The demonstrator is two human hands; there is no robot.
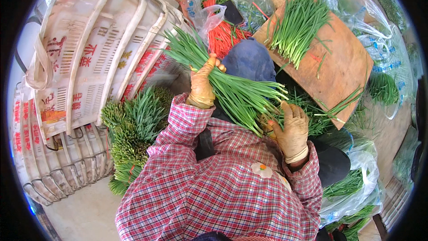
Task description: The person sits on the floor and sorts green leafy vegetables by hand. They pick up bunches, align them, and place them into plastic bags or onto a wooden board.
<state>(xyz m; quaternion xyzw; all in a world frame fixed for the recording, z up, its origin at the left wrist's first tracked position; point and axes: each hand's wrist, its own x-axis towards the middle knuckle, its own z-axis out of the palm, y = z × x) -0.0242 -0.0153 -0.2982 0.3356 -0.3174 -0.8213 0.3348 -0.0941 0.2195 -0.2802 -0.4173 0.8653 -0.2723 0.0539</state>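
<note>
My left hand (pixel 204 82), in a tan rubber glove, grips a loose bunch of long green garlic chives (pixel 234 88) around its middle. The leaf tips point to the upper left and the pale stem ends to the lower right. My right hand (pixel 291 129), gloved alike, is at those stem ends with its fingers curled; whether it pinches any stems is hard to tell. Another bunch of chives (pixel 297 30) lies on a tilted wooden board (pixel 347 57) at the upper right. Red ties (pixel 224 36) hang in a bundle beyond my knee.
Stacked white plastic crates (pixel 90 50) with red writing stand at the left. Beside them are piled bundles of chives (pixel 133 130). Clear plastic bags (pixel 384 50) holding greens lie at the right, with another bag (pixel 361 180) lower down. A dark flat object (pixel 233 12) rests near the ties.
</note>
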